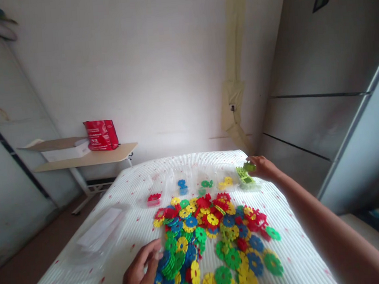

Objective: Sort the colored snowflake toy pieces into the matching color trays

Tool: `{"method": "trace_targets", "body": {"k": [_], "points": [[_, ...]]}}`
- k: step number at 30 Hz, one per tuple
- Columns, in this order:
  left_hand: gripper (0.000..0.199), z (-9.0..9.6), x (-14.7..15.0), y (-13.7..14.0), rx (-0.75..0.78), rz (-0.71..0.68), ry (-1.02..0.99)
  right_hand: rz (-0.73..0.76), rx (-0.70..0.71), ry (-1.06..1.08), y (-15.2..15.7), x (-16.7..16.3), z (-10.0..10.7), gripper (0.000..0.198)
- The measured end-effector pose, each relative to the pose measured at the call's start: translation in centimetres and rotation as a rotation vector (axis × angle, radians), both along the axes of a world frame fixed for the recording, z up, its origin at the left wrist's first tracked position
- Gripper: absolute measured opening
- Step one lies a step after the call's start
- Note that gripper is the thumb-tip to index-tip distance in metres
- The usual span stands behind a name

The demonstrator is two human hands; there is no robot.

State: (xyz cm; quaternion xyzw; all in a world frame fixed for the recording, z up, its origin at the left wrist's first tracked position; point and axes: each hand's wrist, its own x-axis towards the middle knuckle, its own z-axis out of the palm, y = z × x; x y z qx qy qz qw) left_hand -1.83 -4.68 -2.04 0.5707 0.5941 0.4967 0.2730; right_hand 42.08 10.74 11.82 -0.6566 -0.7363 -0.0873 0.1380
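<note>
A big pile of notched plastic disc pieces in red, yellow, blue and green lies on the cloth-covered table. My right hand reaches to the far right, its fingers closed on a light green plastic piece. That piece is just above a clear box holding other light green pieces. At the pile's left edge is my left hand, thumb and index finger apart, beside stacked green discs. Clear boxes in the row hold red pieces, blue pieces, green pieces and yellow pieces.
On the left of the table lies a clear plastic bag with white paper. Behind it, a side table bears a red bag and a white box. A grey refrigerator stands at right.
</note>
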Motion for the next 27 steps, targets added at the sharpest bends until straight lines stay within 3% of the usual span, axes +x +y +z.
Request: {"method": "trace_targets", "body": {"k": [7, 14, 22, 27], "points": [[0.04, 0.5, 0.1, -0.1, 0.012, 0.038, 0.052, -0.035, -0.182, -0.094, 4.4, -0.1, -1.0, 0.051], [0.039, 0.3, 0.1, -0.2, -0.016, 0.037, 0.068, -0.068, -0.292, -0.165, 5.9, -1.1, -1.7, 0.051], [0.038, 0.5, 0.3, -0.5, -0.009, 0.03, 0.093, -0.068, -0.256, -0.147, 5.1, -1.7, -1.0, 0.042], [0.037, 0.7, 0.3, -0.6, -0.008, 0.029, 0.08, 0.074, -0.124, -0.079, 0.4, -4.6, 1.0, 0.035]]}}
